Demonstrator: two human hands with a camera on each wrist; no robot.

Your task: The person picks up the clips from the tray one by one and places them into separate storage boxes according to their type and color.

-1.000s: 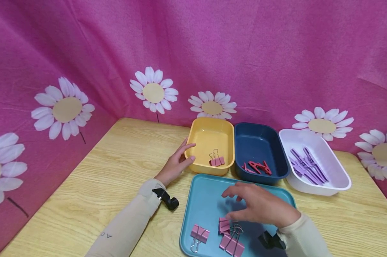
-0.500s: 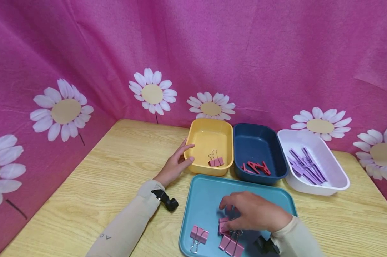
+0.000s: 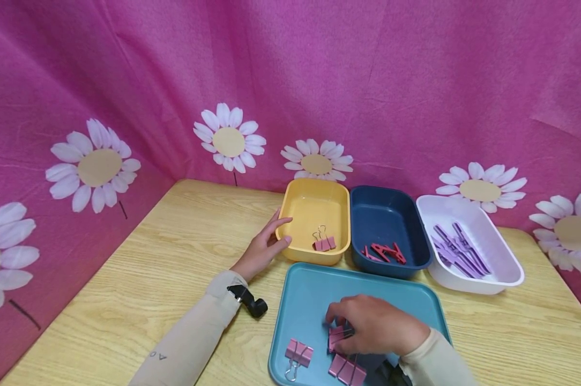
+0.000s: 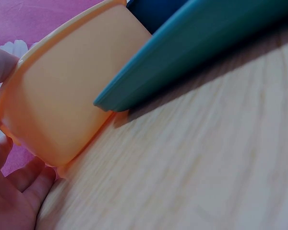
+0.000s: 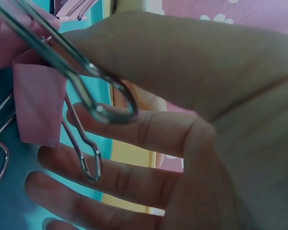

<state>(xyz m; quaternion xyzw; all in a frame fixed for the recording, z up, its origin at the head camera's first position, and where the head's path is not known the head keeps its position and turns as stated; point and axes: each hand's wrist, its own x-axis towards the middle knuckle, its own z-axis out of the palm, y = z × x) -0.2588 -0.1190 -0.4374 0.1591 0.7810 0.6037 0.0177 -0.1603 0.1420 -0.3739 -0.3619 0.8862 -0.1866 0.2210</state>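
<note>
My left hand (image 3: 261,247) holds the near left wall of the yellow bin (image 3: 314,203), fingertips over its rim; the left wrist view shows the thumb and fingers at the bin's (image 4: 72,91) side. Over the teal tray (image 3: 310,284), my right hand (image 3: 379,327) has its thumb and fingers at opposite ends of a pink binder clip (image 3: 335,338). That binder clip (image 5: 41,103) has its wire handles sticking out beside the fingers (image 5: 139,127) in the right wrist view. A larger pink binder clip (image 3: 347,370) lies just nearer, another binder clip (image 3: 299,351) at the tray's left.
One binder clip (image 3: 325,244) lies in the yellow bin. To its right stand a navy bin (image 3: 384,209) with red and pink clips (image 3: 388,251), and a white bin (image 3: 507,268) with purple forks and knives (image 3: 459,249). A flowered pink cloth (image 3: 392,96) hangs behind the table.
My right hand has come down and slightly left onto the pink binder clip, its thumb and fingers closing in around it. The left hand stays at the yellow bin.
</note>
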